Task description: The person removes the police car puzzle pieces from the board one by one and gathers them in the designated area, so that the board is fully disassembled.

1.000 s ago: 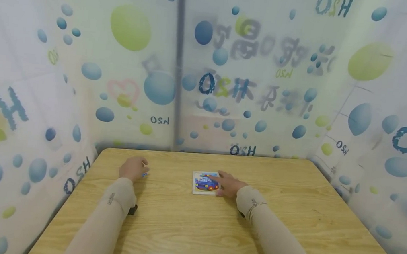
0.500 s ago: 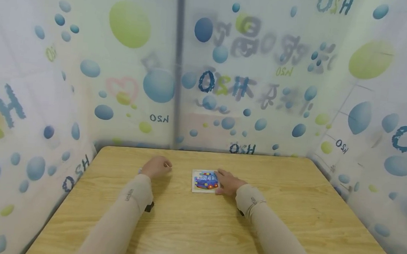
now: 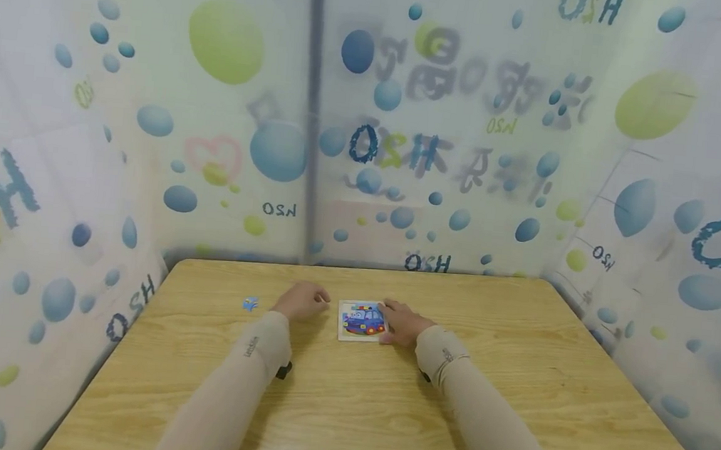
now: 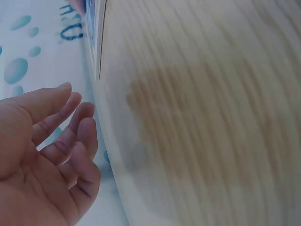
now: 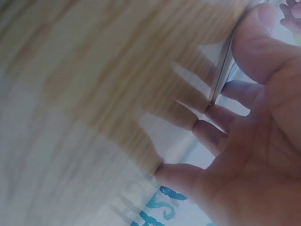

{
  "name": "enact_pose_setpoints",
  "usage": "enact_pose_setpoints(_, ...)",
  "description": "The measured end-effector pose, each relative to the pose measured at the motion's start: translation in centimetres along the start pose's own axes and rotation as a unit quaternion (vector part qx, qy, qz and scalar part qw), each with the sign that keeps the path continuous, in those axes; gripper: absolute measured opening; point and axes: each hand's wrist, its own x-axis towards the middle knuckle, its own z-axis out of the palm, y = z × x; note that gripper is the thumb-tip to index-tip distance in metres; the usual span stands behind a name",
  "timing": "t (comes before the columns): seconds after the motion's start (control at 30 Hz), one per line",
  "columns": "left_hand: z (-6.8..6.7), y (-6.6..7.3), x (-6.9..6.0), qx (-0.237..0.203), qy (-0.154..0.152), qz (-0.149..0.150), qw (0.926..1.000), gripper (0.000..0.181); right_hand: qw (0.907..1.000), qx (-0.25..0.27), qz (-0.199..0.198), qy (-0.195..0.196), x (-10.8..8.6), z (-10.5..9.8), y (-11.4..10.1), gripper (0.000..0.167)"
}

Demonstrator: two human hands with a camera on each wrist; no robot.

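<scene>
your right grip is the nearer one: it touches the picture board, holding it at its right side, with the thumb along the near edge and the other fingers spread around the right-hand corner. your left grip is released and has nothing in it; its fingers are loosely bent, and it hangs just beside the board's left edge, apart from it. so the board lies to the right of your left grip, between your two grips, flat and face up, showing a blue car. it is close to square, so you get no clear long axis to line up with. the blue piece lies the other way, to the left of your left grip, flat and well apart from the board; its outline is too small to make out.

all this sits on the far half of the wooden worktop, which has a pale glare at its near side. around you hang curtains printed with blue and green drops and lettering.
</scene>
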Motion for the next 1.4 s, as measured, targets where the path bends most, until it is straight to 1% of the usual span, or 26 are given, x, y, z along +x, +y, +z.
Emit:
enact_pose_setpoints(0.1,0.6,0.9,0.3,0.007,-0.003,0.01,0.9999,0.018,1.0,0.007,-0.002,0.0,0.1,0.0,0.1,0.077)
enact_pose_setpoints(0.23,1.2,1.9,0.6,-0.003,-0.01,0.005,0.9999,0.018,1.0,0.001,-0.004,0.0,0.1,0.1,0.2,0.077)
enact_pose_setpoints(0.3,1.5,2.2,0.8,-0.013,-0.014,0.001,0.9998,0.018,1.0,-0.001,-0.003,0.002,0.2,0.1,0.2,0.077)
enact_pose_setpoints(0.37,1.8,2.3,0.9,-0.013,-0.018,0.002,0.9998,0.018,1.0,0.005,0.002,0.002,0.2,0.1,0.0,0.078)
enact_pose_setpoints(0.5,2.3,2.6,1.1,-0.001,-0.019,-0.017,0.9997,0.018,0.9999,0.014,0.0,-0.003,0.2,0.0,-0.5,0.079)
enact_pose_setpoints(0.57,2.4,2.8,1.1,-0.002,-0.022,-0.034,0.9992,0.018,0.9999,0.013,0.001,-0.007,0.2,0.0,-0.7,0.079)
enact_pose_setpoints(0.6,2.4,3.0,1.1,-0.005,-0.023,-0.038,0.999,0.018,0.9999,0.012,0.003,-0.007,0.2,0.0,-0.7,0.079)
enact_pose_setpoints(0.73,2.7,3.9,1.4,-0.013,-0.031,-0.04,0.9986,0.021,0.9997,0.02,0.017,-0.001,0.0,-0.1,-0.5,0.079)
enact_pose_setpoints(0.9,3.2,4.6,2.0,-0.017,-0.033,-0.039,0.9986,0.019,0.9995,0.026,0.016,0.001,-0.3,-0.2,-0.2,0.078)
enact_pose_setpoints(1.17,3.6,4.5,2.6,-0.057,-0.035,-0.049,0.9965,0.018,0.9994,0.029,0.02,0.002,-0.4,-0.4,-0.5,0.079)
enact_pose_setpoints(1.3,3.8,4.3,2.7,-0.068,-0.03,-0.053,0.9958,0.018,0.9993,0.03,0.024,0.001,-0.2,-0.3,-0.4,0.079)
enact_pose_setpoints(1.4,3.9,4.2,2.7,-0.078,-0.031,-0.061,0.9947,0.018,0.9996,0.02,0.02,0.002,0.1,0.0,-0.1,0.079)
